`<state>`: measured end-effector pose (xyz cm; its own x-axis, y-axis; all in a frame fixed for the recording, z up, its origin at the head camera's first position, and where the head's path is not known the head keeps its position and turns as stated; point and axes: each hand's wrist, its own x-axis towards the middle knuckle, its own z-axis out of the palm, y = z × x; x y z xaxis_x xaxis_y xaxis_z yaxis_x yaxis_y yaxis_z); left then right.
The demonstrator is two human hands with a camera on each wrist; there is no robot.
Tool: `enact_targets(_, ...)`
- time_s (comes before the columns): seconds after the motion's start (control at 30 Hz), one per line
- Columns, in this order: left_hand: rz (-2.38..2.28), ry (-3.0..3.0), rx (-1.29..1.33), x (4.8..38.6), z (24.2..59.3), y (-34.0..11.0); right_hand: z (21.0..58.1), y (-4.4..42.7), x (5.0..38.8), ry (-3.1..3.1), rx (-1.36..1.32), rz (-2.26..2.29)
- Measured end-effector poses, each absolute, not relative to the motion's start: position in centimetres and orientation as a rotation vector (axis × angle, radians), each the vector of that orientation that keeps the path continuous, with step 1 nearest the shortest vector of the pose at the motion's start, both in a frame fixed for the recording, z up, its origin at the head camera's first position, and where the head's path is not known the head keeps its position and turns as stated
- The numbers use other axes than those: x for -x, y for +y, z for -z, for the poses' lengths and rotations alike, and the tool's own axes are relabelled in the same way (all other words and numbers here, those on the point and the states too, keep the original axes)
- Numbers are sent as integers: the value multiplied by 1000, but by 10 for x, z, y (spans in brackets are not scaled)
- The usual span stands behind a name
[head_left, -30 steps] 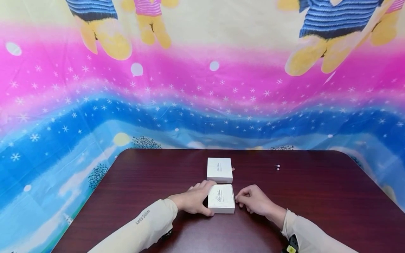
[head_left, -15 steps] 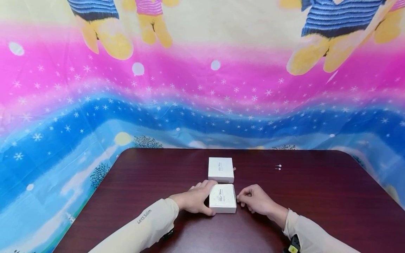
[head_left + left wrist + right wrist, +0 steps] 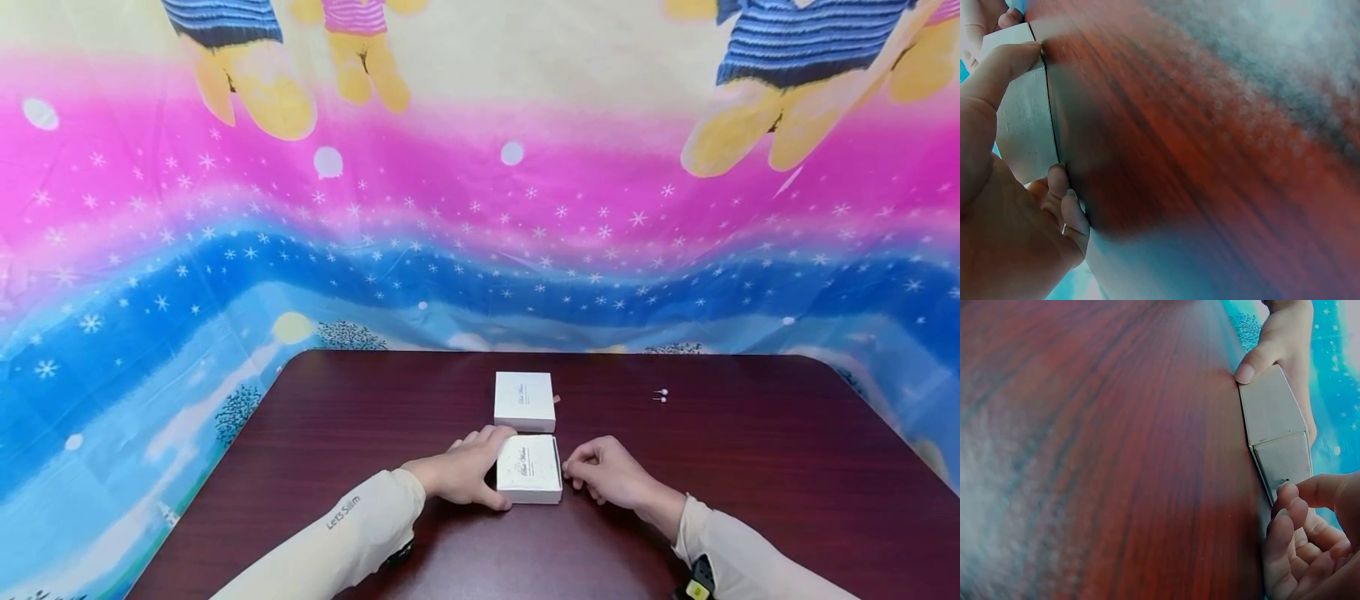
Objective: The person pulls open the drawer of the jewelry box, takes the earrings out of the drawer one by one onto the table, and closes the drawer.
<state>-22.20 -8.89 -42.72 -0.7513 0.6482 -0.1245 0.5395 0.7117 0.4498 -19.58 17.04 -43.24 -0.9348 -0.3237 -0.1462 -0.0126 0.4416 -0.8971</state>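
A small white drawer-style gift box [image 3: 528,468] with dark printed lettering lies on the table in the head view. My left hand [image 3: 468,469] grips it from the left, thumb at the near corner and fingers at the far one. At its right side, my right hand [image 3: 609,472] has curled fingers, with thumb and forefinger pinching at the drawer end [image 3: 1282,464]; the fingertips mostly hide the pull tab. A narrow dark gap shows along the box's right edge. In the left wrist view, the left thumb [image 3: 1022,57] presses the box's side.
Just behind stands a matching white box [image 3: 523,400] with a small pinkish tab [image 3: 557,399] on its right. Two pearl-headed stud earrings [image 3: 662,396] lie at the back right of the dark wooden table [image 3: 360,400]. A printed cloth [image 3: 450,217] hangs behind.
The dark gap at the near box's right edge looks slightly wider than before. Both hands keep nearly the same places; the whole head view has shifted a little.
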Motion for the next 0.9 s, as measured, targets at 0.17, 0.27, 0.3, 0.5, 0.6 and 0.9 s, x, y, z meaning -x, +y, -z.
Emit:
enact_targets(0.17, -570, 2643, -936, 222, 426, -88, 430, 171, 195, 2402, 291, 1487)
enact_targets(0.27, -566, 2643, -937, 222, 426, -88, 430, 171, 195, 2401, 291, 1485)
enact_targets(0.3, -566, 2642, -937, 222, 426, -88, 430, 171, 195, 2402, 290, 1484)
enact_targets(0.5, -569, 2638, -941, 222, 425, -89, 429, 171, 196, 2401, 293, 1487)
enact_targets(0.6, -572, 2636, -941, 222, 425, -89, 429, 171, 196, 2397, 297, 1491)
enact_targets(0.9, -568, 2629, -940, 221, 425, -90, 431, 171, 196, 2391, 299, 1496)
